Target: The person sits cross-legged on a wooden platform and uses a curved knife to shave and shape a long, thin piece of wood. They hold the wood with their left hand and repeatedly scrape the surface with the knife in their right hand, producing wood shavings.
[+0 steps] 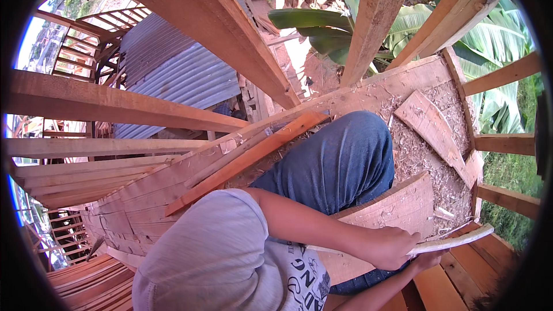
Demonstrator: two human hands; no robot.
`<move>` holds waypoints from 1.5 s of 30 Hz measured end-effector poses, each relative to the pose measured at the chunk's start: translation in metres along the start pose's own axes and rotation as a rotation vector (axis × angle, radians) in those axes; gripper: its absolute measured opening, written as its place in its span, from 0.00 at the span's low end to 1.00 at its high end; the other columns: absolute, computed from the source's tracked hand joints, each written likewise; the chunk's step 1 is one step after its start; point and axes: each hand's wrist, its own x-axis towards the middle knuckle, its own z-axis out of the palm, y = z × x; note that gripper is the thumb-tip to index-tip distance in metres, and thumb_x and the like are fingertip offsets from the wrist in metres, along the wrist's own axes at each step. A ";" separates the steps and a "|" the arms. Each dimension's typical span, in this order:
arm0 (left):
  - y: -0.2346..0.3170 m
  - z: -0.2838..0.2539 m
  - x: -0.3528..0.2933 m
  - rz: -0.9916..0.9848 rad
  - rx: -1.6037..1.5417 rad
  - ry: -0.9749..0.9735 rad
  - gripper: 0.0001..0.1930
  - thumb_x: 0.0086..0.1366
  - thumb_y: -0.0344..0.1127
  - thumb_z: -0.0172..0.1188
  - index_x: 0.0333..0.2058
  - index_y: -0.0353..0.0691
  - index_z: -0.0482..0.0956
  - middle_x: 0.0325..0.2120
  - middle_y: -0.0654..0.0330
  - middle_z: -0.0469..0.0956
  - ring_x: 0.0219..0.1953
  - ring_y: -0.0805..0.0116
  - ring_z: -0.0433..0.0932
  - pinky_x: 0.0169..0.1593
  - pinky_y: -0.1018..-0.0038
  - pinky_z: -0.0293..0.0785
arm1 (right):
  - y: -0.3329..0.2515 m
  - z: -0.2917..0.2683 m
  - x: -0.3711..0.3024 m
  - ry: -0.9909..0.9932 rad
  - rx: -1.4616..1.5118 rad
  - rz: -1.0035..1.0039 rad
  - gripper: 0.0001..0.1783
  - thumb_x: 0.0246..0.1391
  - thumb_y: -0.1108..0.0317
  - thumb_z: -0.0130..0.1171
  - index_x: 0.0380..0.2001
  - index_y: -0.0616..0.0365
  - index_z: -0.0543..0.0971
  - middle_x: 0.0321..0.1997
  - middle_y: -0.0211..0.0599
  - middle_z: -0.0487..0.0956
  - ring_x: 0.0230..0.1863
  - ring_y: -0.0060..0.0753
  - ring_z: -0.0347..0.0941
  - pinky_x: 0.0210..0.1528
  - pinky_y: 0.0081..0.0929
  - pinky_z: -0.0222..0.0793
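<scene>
My left hand [387,247] is closed in a fist around a pale, narrow, curved strip [455,241]; it looks like wood. Close beside it and lower, my right hand [427,260] has its fingers wrapped under the same strip, partly hidden by it. The strip's free end juts out to the right of both hands. Just beyond my forearm, a broad wooden board [403,204] with a curved edge leans near my blue-trousered leg [340,161].
A reddish plank [247,161] lies left of my knee. Wood shavings [423,150] and a flat offcut [432,132] cover the surface beyond. Long timber beams [219,29] fan outward around me. Corrugated metal sheets [178,63] lie at far left; large green leaves [322,20] stand behind.
</scene>
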 end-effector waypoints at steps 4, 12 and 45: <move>-0.018 0.001 0.009 -0.014 0.032 0.035 0.16 0.60 0.33 0.53 0.42 0.26 0.63 0.22 0.40 0.75 0.29 0.40 0.77 0.32 0.51 0.71 | 0.000 0.007 -0.012 -0.041 0.250 0.016 0.42 0.61 0.35 0.34 0.27 0.71 0.74 0.19 0.33 0.71 0.19 0.24 0.63 0.18 0.22 0.58; -0.020 0.013 0.014 -0.074 0.109 -0.058 0.16 0.62 0.34 0.51 0.42 0.25 0.63 0.22 0.38 0.75 0.28 0.38 0.76 0.32 0.51 0.71 | -0.007 0.007 -0.028 -0.119 0.117 -0.279 0.44 0.61 0.35 0.34 0.25 0.72 0.76 0.20 0.39 0.74 0.23 0.29 0.70 0.26 0.29 0.67; 0.035 0.052 -0.033 -0.310 0.270 -0.265 0.10 0.64 0.32 0.52 0.38 0.34 0.62 0.18 0.54 0.69 0.21 0.67 0.70 0.26 0.68 0.65 | -0.002 -0.001 0.003 -0.029 0.515 0.093 0.38 0.60 0.39 0.44 0.22 0.72 0.74 0.13 0.37 0.68 0.19 0.26 0.65 0.27 0.31 0.70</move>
